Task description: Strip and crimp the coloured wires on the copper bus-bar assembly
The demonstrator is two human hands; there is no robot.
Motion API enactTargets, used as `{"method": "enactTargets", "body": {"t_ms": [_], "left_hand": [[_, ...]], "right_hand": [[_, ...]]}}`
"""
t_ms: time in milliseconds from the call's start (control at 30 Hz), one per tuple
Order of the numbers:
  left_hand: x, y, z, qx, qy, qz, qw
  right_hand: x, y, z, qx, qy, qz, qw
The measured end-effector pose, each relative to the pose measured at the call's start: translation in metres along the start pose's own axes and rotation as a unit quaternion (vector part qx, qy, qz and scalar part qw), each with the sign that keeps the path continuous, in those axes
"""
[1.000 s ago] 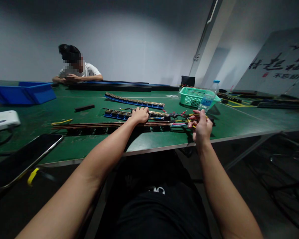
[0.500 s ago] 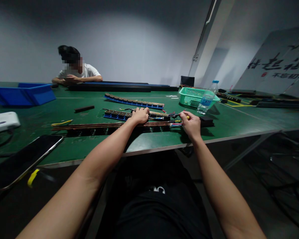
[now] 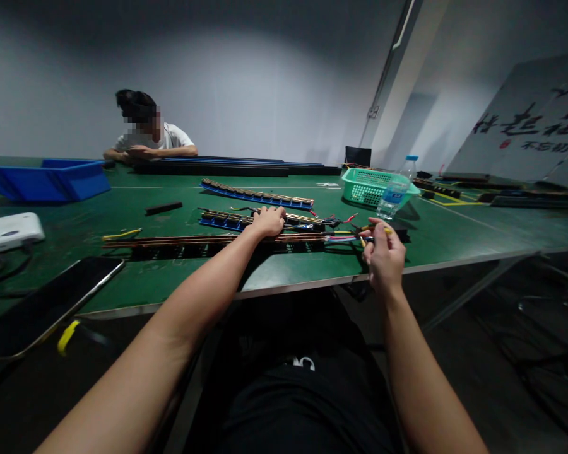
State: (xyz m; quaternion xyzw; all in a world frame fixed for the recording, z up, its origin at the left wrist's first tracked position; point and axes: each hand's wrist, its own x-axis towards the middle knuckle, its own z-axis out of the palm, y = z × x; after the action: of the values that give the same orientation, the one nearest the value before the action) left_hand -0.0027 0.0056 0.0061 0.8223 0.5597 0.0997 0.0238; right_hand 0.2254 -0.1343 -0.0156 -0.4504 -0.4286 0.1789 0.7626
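Centre frame: copper-railed strip (image 3: 194,240) on green table (image 3: 293,275); right of centre, right hand (image 3: 385,255) closed about yellow-handled tool (image 3: 387,231), near coloured wires (image 3: 341,239); mid-frame, left hand (image 3: 268,221) bent over blue-based strip (image 3: 222,220), grip I cannot tell; beyond, right, green basket (image 3: 358,187).

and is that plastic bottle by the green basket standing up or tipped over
Upright: the plastic bottle stands on its base by the green basket, blue cap on top.

Along the near edge of the table (image 3: 293,270), the left hand (image 3: 269,222) hides part of the nearer blue-based strip (image 3: 224,221), the right hand (image 3: 385,257) covers much of a yellow-handled tool (image 3: 363,241) with indistinct tips, and the left picture margin crops a phone (image 3: 59,304).
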Motion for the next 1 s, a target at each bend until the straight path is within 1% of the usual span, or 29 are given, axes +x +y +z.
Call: {"method": "enactTargets", "body": {"t_ms": [67,167,233,300,500,600,667,733,800,833,933,1000], "left_hand": [[0.0,0.0,0.0,-0.002,0.0,0.002,1.0],[-0.001,0.0,0.0,0.001,0.0,0.01,1.0],[-0.002,0.0,-0.001,0.007,-0.001,0.012,1.0],[-0.002,0.0,-0.001,0.011,-0.002,0.013,1.0],[0.0,-0.001,-0.001,0.011,-0.003,0.013,1.0],[0.001,-0.002,0.0,0.016,-0.002,0.018,1.0],[0.002,-0.002,0.0,0.018,-0.001,0.022,1.0],[0.002,-0.002,0.0,0.02,0.0,0.023,1.0],[0.002,-0.001,0.0,0.019,0.001,0.023,1.0],[0.002,-0.001,0.0,0.017,0.002,0.023,1.0],[0.004,-0.002,0.002,0.012,0.005,0.021,1.0],[0.005,-0.003,0.003,0.009,0.007,0.018,1.0]], "right_hand": [[-0.013,-0.012,-0.01,0.025,0.016,0.004,1.0],[-0.03,-0.029,-0.022,0.043,0.016,0.017,0.999],[-0.036,-0.036,-0.027,0.044,0.016,0.016,0.999],[-0.039,-0.037,-0.029,0.039,0.012,0.013,0.999],[-0.034,-0.024,-0.029,0.036,-0.003,0.034,0.999],[-0.028,-0.013,-0.025,0.025,-0.029,0.048,0.998],[-0.024,-0.005,-0.021,-0.004,-0.063,0.04,0.997],[-0.022,0.002,-0.018,-0.067,-0.089,0.008,0.994],[-0.022,0.008,-0.015,-0.17,-0.107,-0.047,0.978],[-0.022,0.011,-0.014,-0.23,-0.113,-0.082,0.963],[-0.022,0.019,-0.017,-0.385,-0.142,-0.178,0.894],[-0.02,0.023,-0.021,-0.454,-0.167,-0.218,0.848]]}}
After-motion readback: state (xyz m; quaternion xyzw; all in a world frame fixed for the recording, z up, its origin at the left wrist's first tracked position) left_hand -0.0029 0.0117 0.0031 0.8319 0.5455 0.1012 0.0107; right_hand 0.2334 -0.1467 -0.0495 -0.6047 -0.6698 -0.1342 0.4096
